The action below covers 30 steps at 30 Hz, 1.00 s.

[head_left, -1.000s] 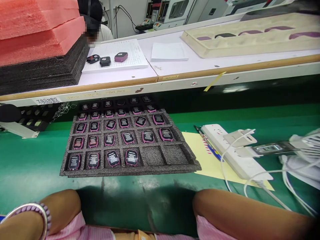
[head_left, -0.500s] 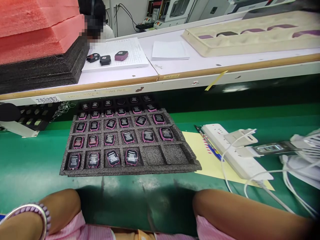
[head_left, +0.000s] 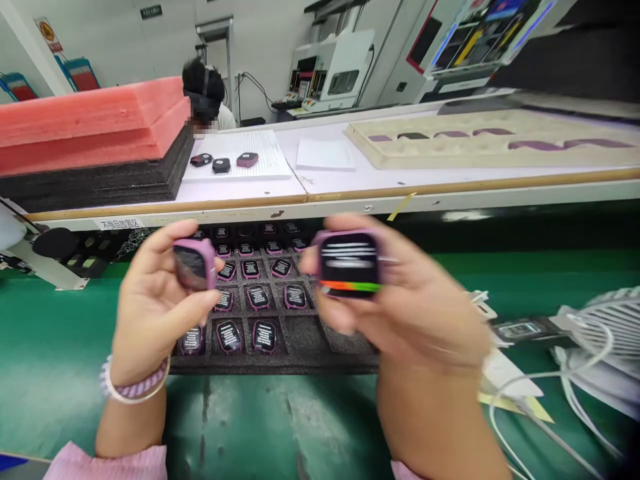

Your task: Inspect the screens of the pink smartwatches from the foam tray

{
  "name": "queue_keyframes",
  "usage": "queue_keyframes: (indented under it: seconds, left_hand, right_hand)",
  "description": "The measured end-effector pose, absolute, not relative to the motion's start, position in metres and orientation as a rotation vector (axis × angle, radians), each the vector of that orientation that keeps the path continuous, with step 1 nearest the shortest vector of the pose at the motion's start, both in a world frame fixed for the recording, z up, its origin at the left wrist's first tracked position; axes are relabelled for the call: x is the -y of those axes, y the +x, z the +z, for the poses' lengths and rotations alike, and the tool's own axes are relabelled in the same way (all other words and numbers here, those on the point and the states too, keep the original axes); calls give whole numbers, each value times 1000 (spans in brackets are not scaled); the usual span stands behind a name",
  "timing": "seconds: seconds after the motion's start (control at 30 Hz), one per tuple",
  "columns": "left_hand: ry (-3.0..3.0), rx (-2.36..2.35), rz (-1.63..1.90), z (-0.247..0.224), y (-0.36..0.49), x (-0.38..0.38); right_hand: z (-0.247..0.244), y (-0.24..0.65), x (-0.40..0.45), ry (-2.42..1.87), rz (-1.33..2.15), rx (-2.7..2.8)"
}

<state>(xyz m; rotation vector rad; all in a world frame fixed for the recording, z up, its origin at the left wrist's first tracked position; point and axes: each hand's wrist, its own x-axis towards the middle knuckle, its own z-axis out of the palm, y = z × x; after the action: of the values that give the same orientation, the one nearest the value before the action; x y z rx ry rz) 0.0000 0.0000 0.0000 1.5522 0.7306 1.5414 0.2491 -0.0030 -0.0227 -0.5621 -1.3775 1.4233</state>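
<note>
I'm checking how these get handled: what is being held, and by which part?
Left grip: a purple watch, by its edges. Right grip: a second watch, around its edges; exact contact is blurred.

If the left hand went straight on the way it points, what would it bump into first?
The left hand, holding a purple-edged device, would likely meet the shelf's front edge, though depth is unclear.

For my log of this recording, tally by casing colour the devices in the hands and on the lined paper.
Purple: 3 (left-hand device, right-hand device, purple device on the lined paper)
Black: 2 (leftmost device and middle device on the lined paper)
Total: 5
</note>
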Motion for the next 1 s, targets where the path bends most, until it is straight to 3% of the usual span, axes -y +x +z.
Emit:
queue_keyframes:
  seconds: [0.2, 1.0]
  left_hand:
    - [1483, -735, 1458, -24, 25, -29]
    - [1347, -748, 1293, -34, 34, -37]
  right_hand:
    - [-31, 215, -25, -472, 1658, 1231]
    - [-44, 210, -42, -612, 1434, 1219]
